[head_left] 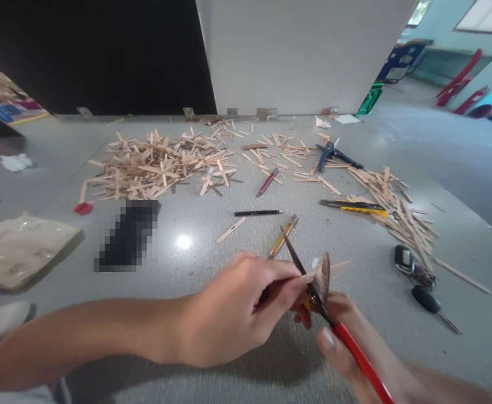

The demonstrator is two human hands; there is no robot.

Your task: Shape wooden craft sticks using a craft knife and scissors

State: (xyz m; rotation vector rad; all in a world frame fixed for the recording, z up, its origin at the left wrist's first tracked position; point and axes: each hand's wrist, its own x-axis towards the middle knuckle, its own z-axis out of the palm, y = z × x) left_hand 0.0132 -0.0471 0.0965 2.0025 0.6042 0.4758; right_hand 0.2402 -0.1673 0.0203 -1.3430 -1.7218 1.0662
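Note:
My left hand (233,311) pinches a thin wooden craft stick (340,267) between thumb and fingers. Red-handled tin snips (366,362) are in my right hand (346,336), their blades spread apart with the stick lying between them. The stick's far end sticks out to the right past the blades. Some fingers of both hands are hidden behind the snips and the left hand. Just beyond lie a gold-coloured cutter knife (285,233), a black pen (258,212) and one stick with a dark slot (231,230).
A heap of craft sticks (161,163) lies at the back left, and more sticks (397,210) on the right. Blue pliers (332,152), a yellow-and-black cutter (355,207), a purple cutter (267,182), keys (426,297) and a plastic bag (22,249) lie around. A panel (304,56) stands behind.

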